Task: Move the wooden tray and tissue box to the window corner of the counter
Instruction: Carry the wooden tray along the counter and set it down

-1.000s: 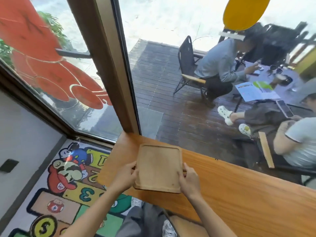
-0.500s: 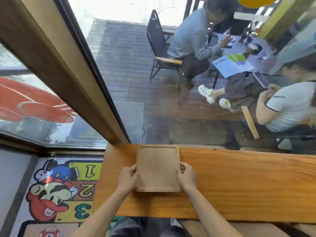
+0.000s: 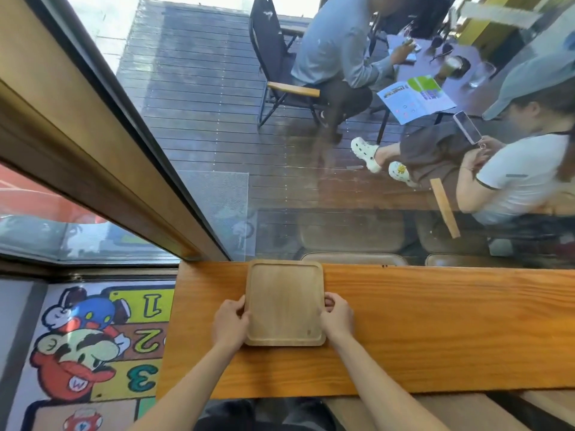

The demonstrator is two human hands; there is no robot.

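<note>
Lying flat at centre frame, the tray [image 3: 285, 303] has its far edge against the glass, a short way right of the worktop's [image 3: 435, 321] left end. The left hand [image 3: 229, 325] grips its left rim and the right hand [image 3: 337, 317] its right rim, fingers curled over the edges and thumbs on top; both are closed on the tray. Holding it by the two long sides looks meant to keep it square to the window [image 3: 280, 150] while it is set or slid. The empty inside faces up.

The window post [image 3: 102, 169] meets the worktop at the upper left of the plank, so the corner lies just left of the tray; a strip of bare wood shows between tray and plank end. By my reading the tray is nearly placed, perhaps needing a small push left. No tissue box is in view, so that half of the task seems not yet done. A cartoon floor mat [image 3: 93, 343] fills the lower left.
</note>
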